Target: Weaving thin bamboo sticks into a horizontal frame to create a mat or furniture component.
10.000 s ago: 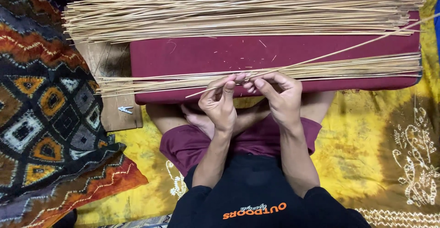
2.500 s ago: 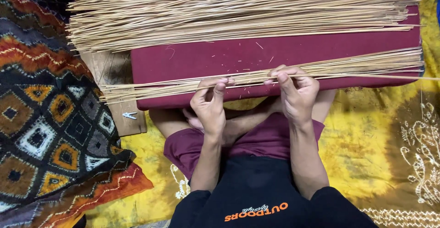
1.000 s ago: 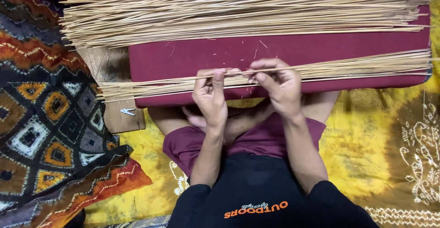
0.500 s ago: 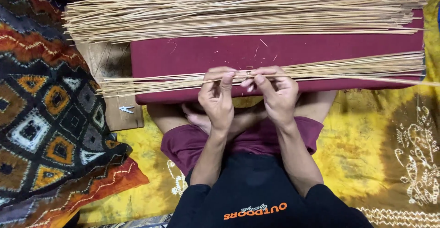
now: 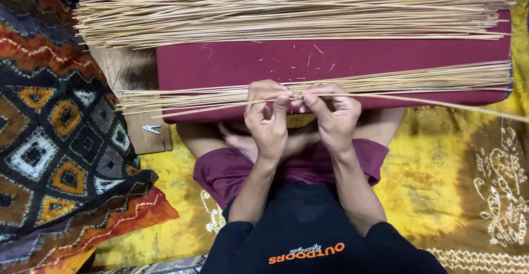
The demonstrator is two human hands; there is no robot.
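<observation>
Far left of frame: patterned cloth (image 5: 49, 141); beside it a wooden board (image 5: 135, 86) with a small clip (image 5: 150, 128) on it. Centre: your left hand (image 5: 268, 119) and right hand (image 5: 330, 114) sit close together, fingers pinched shut on one thin stick (image 5: 209, 106) that runs across the frame. Near bundle (image 5: 419, 81) lies on the maroon cushion (image 5: 242, 64) just behind your hands. Top: large stick pile (image 5: 286, 6). Right: yellow cloth (image 5: 457, 164).

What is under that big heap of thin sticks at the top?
The big stick heap lies on a maroon cushion and a wooden board. What is beneath its middle is covered.
</observation>
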